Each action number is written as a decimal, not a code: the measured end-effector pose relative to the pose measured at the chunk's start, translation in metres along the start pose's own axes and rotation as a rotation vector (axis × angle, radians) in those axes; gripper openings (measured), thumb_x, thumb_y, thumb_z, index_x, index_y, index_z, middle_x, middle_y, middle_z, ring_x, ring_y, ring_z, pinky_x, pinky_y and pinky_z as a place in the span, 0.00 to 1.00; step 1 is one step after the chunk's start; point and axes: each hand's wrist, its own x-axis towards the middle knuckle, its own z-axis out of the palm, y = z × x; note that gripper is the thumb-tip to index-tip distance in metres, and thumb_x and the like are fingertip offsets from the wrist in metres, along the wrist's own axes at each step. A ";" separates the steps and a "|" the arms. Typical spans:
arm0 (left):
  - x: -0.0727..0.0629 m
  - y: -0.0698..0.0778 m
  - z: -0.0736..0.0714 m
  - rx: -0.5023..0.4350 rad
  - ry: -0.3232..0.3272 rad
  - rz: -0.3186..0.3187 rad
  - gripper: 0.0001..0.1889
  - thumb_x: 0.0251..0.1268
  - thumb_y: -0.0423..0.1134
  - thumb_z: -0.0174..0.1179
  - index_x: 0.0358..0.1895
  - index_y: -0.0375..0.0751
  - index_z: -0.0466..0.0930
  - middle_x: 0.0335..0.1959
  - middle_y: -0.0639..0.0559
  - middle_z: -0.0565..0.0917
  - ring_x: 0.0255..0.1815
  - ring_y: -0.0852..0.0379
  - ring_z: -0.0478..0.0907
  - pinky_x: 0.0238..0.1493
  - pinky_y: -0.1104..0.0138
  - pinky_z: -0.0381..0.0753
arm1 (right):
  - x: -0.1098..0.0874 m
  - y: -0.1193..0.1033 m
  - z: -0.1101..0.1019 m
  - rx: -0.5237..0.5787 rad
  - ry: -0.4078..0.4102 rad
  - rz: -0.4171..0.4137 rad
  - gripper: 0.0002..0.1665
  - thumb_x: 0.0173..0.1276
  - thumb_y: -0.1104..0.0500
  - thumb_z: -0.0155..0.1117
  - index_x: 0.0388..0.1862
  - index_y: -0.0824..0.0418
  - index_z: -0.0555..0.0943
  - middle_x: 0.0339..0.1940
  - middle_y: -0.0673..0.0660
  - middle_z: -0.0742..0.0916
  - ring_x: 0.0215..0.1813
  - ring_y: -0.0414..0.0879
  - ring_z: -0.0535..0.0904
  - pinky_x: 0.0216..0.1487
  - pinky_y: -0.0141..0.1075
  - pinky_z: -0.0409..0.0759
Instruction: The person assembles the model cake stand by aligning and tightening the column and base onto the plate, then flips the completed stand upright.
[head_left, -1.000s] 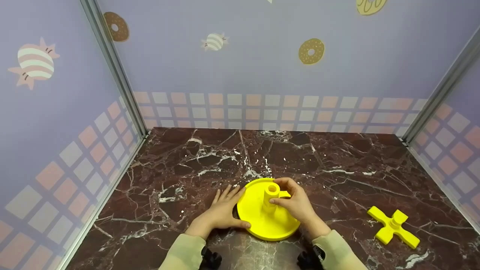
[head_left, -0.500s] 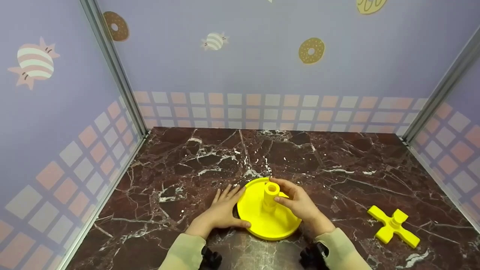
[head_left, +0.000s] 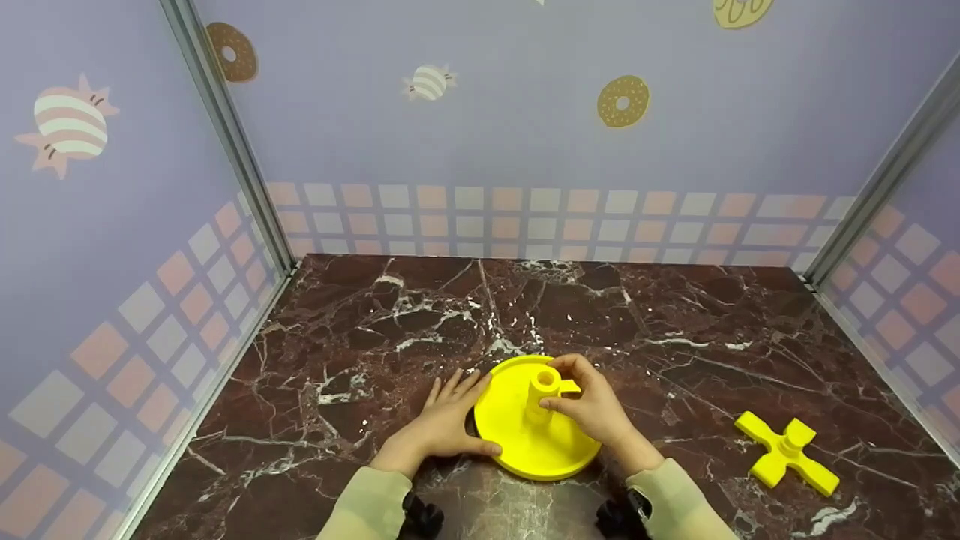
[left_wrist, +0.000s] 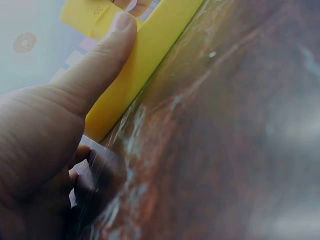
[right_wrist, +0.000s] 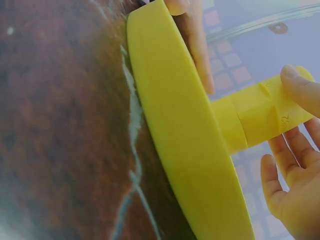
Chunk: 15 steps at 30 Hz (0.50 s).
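A yellow round dish (head_left: 517,442) with a low rim lies on the marble-patterned table. From its middle rises a yellow hollow tube (head_left: 538,401), upright, with a small side tab (head_left: 570,386); raised digits show on the tube in the wrist views. My right hand (head_left: 596,405) pinches the tube near its top, thumb in front and index finger behind, beside the tab. At the dish's left edge rests my left hand (head_left: 442,427), fingers straight and spread, its thumb pressing the rim, as the left wrist view shows too.
A yellow cross-shaped piece (head_left: 787,454) with a short threaded-looking stub on top lies to the right, apart from both hands. Patterned panels (head_left: 465,150) wall the table at the back and both sides. White specks are scattered behind the dish.
My right hand has shifted slightly and come back, its fingers moving round the tube while the tab's angle changes. My left hand and the dish stay in place.
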 end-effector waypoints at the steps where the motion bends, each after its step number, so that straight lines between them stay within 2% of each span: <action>1: 0.000 0.000 0.000 -0.004 -0.001 -0.002 0.63 0.50 0.71 0.72 0.85 0.49 0.48 0.86 0.44 0.50 0.87 0.36 0.38 0.84 0.37 0.32 | 0.000 0.000 0.001 -0.006 0.012 0.000 0.29 0.57 0.66 0.80 0.56 0.66 0.76 0.52 0.62 0.85 0.54 0.44 0.81 0.53 0.33 0.84; 4: 0.000 0.001 0.000 -0.008 0.003 0.001 0.63 0.50 0.70 0.72 0.85 0.49 0.48 0.86 0.44 0.50 0.87 0.36 0.38 0.84 0.37 0.32 | 0.000 0.001 0.003 0.002 0.029 0.000 0.29 0.56 0.67 0.80 0.54 0.66 0.76 0.50 0.62 0.85 0.52 0.42 0.80 0.51 0.33 0.85; 7: 0.000 0.001 0.000 -0.007 0.007 0.002 0.63 0.50 0.69 0.73 0.85 0.48 0.48 0.86 0.43 0.50 0.87 0.36 0.38 0.84 0.37 0.32 | 0.000 0.001 0.002 0.010 0.005 -0.010 0.31 0.56 0.67 0.80 0.56 0.68 0.74 0.51 0.64 0.84 0.53 0.43 0.80 0.53 0.34 0.86; 11: 0.000 0.001 0.000 -0.009 0.008 0.000 0.63 0.50 0.69 0.73 0.85 0.48 0.48 0.86 0.43 0.50 0.87 0.36 0.38 0.84 0.37 0.32 | 0.001 0.002 -0.005 0.068 -0.088 -0.017 0.36 0.60 0.67 0.77 0.65 0.71 0.73 0.61 0.71 0.82 0.60 0.42 0.79 0.61 0.33 0.82; 15: 0.000 0.002 0.000 -0.007 0.008 -0.001 0.63 0.50 0.69 0.73 0.85 0.48 0.49 0.86 0.43 0.50 0.87 0.36 0.38 0.84 0.37 0.32 | 0.001 0.002 -0.013 0.155 -0.215 -0.021 0.37 0.69 0.65 0.70 0.75 0.71 0.68 0.73 0.73 0.75 0.68 0.34 0.76 0.70 0.27 0.73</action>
